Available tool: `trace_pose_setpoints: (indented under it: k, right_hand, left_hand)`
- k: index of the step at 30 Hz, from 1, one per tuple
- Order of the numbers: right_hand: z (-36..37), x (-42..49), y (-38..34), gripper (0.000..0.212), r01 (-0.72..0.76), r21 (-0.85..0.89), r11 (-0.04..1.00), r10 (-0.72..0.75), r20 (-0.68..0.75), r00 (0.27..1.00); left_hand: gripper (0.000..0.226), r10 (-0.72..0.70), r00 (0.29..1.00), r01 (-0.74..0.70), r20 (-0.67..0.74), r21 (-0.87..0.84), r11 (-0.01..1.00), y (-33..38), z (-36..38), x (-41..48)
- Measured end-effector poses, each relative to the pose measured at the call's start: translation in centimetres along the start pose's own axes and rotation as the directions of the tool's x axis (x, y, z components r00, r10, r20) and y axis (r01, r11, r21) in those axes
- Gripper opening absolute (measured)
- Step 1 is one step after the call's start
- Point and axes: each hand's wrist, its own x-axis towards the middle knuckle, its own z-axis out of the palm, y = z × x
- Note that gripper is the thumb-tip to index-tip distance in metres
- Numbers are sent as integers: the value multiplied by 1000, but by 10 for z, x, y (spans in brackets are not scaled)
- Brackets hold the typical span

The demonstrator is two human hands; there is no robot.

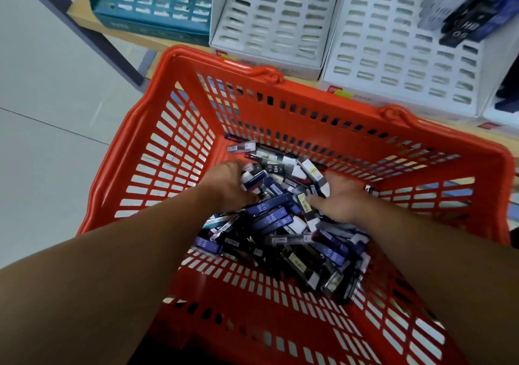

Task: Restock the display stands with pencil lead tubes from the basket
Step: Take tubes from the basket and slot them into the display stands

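Down in the orange basket (323, 106), from the head view, a heap of pencil lead tubes (280, 224) (dark blue, black and grey, some marked HB 0.5) lay across the bottom. The left hand (224, 185) was dug into the far left of the heap, its fingers curled round a small bunch of tubes. The right hand (341, 199) lay palm down on the heap's right side, thumb stretched toward the other hand; its fingers were buried among the tubes, so I could not tell whether they held any. Beyond the basket, on a wooden shelf (84, 19), stood a teal display stand (157, 2), a middle white display stand (269, 25) and a right white display stand (393, 50), the last with a few blurred tubes at its top right corner
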Motion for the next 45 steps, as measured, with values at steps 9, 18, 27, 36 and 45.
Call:
trace_pose_setpoints:
  k: [9, 18, 27, 36, 45]
  right_hand:
    - [-15, -40, -12, 55, 58, 288, 956, -41, -66, 997]
    - [-39, -90, -21, 38, -48, 699, 713, -155, 225, 962]
    - [-78, -144, -43, 14, 83, 709, 701, -245, 129, 961]
    - [-144, -253, -66, 14, 222, 668, 710, -334, 41, 942]
    - [-184, -331, -79, 10, 417, 687, 595, -414, -182, 892]
  left_hand:
    - [73, -20, 999, 6, -36, -350, 937, 21, -17, -32]
    - [37, -76, 989, 148, 129, -746, 650, 52, -39, -83]
    - [54, -13, 995, 94, 101, -858, 505, 77, -78, -139]
    - [15, 196, 981, -69, 8, -921, 384, 92, -151, -219]
    - [35, 186, 943, -328, -276, -866, 377, 122, -200, -281]
